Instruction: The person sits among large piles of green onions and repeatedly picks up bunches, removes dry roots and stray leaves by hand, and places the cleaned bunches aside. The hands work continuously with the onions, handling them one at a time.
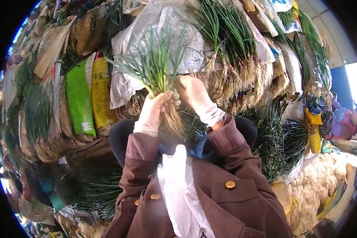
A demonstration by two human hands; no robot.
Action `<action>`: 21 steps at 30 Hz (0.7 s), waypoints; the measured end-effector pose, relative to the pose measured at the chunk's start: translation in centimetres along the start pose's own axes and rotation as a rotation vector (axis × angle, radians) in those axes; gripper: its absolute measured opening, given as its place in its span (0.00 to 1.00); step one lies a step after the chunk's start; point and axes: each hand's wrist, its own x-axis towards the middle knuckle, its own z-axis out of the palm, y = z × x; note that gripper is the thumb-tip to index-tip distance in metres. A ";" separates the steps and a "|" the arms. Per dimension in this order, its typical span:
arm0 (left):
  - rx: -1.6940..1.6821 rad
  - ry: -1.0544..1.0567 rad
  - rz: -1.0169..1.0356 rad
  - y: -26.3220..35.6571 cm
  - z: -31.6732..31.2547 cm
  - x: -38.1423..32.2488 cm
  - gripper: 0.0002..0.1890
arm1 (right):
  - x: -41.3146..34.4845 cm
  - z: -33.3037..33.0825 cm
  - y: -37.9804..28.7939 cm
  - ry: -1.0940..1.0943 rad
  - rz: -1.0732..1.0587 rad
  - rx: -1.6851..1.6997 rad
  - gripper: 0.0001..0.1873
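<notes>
My left hand point(157, 108), in a thin whitish glove, is closed around a bunch of green onion-like seedlings point(159, 59). The leaves fan upward and the pale roots hang below my fingers. My right hand point(192, 90), gloved too, is at the right side of the bunch; its fingertips are partly hidden, so its hold cannot be told. Beyond my hands lies a white woven plastic sheet point(178, 38). More seedlings point(232, 26) lie on it at the right, their roots hanging over a row of dense roots.
A green and yellow printed sack point(80, 95) covers bundles at the left. Dark green leaves point(273, 139) are heaped at the right, with a mass of roots point(315, 178) below them. Another person point(343, 119) is at the far right edge.
</notes>
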 end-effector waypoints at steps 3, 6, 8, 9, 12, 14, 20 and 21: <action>0.030 -0.029 0.059 1.1 0.8 -2.1 0.06 | 1.0 -1.2 -0.8 0.044 0.056 -0.053 0.09; 0.098 -0.056 0.141 4.0 2.1 -5.3 0.05 | 2.6 -3.6 5.2 -0.710 0.103 -0.173 0.15; 0.141 -0.034 0.204 5.2 0.4 -4.8 0.06 | 0.4 -4.5 6.1 -1.290 0.105 0.075 0.22; 0.168 -0.002 0.234 5.9 0.1 -4.5 0.06 | 1.2 -5.3 6.7 -1.178 0.138 0.111 0.22; 0.371 0.045 0.234 7.6 0.3 -2.8 0.06 | 5.5 -8.4 9.7 -0.596 0.378 0.049 0.23; 0.347 0.006 0.264 6.3 -0.2 0.1 0.07 | 7.8 -8.1 14.2 -0.113 0.563 -0.193 0.23; 0.333 0.031 0.076 1.2 0.1 4.7 0.14 | 6.6 -5.7 13.6 0.195 0.469 -0.066 0.13; 0.344 -0.002 0.076 0.4 0.3 5.7 0.14 | 5.8 -5.9 11.6 0.189 0.371 0.021 0.12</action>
